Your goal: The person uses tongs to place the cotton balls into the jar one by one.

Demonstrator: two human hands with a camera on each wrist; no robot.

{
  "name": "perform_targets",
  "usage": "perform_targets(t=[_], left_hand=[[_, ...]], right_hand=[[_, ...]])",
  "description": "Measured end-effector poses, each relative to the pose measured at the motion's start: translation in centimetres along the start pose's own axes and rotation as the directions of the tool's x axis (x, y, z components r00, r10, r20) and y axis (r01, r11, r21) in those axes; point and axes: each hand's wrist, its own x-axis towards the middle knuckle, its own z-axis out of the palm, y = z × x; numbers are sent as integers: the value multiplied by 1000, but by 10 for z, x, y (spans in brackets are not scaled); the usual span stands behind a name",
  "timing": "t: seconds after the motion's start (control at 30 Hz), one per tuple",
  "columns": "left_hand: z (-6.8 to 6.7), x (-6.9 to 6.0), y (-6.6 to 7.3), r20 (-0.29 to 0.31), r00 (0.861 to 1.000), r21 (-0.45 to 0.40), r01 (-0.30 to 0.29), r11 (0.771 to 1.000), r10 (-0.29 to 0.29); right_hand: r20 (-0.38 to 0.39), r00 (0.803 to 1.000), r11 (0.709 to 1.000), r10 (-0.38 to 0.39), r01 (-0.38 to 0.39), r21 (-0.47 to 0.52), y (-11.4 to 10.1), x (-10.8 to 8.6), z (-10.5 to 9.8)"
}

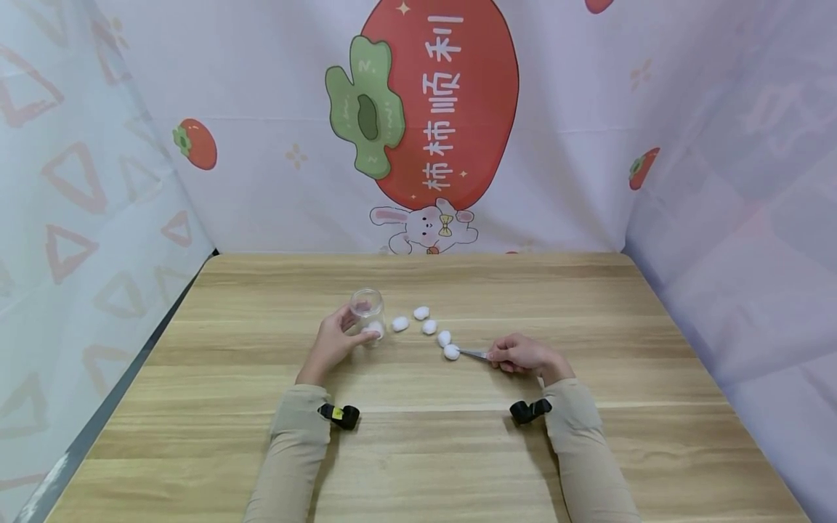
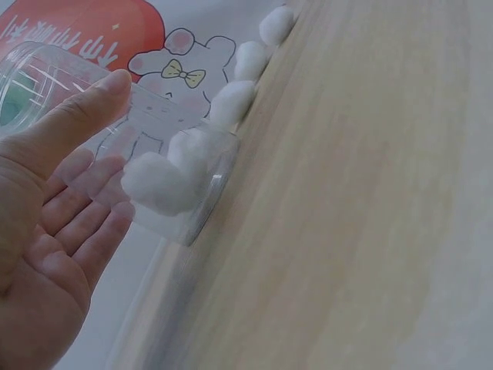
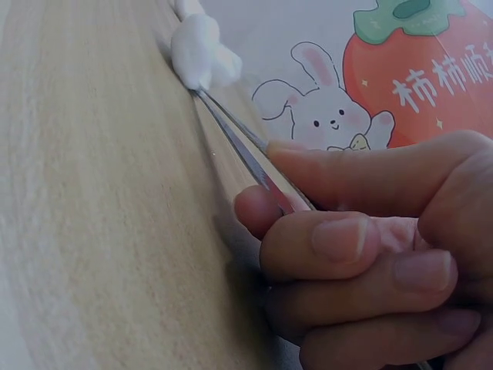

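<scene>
My left hand (image 1: 335,340) holds a clear plastic jar (image 1: 368,305) upright on the table, thumb on one side and fingers on the other. Through its wall, in the left wrist view, two cotton balls (image 2: 158,185) show at the bottom. My right hand (image 1: 521,354) pinches metal tweezers (image 3: 239,146) between thumb and fingers. Their tips touch the nearest cotton ball (image 1: 451,352); whether they grip it I cannot tell. More cotton balls (image 1: 429,327) lie in a loose line between that one and the jar.
The wooden table (image 1: 418,465) reaches back to a printed cloth backdrop (image 1: 261,189), with cloth walls on both sides too. Each wrist carries a black camera on a strap; the left camera (image 1: 349,417) and right camera (image 1: 521,412) sit just above the tabletop.
</scene>
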Motion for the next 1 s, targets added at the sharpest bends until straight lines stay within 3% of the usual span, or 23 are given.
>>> perform_targets(t=[0.43,1.0], left_hand=[[1,0,-3,4,1000,-2,8,1000,-8],[0,0,-2,-1,1000,15,15,1000,-15]], right_hand=[[13,999,999,-44,45,-9,5,-2,-3],[-14,999,999,-48,48,8,1,-5,-5]])
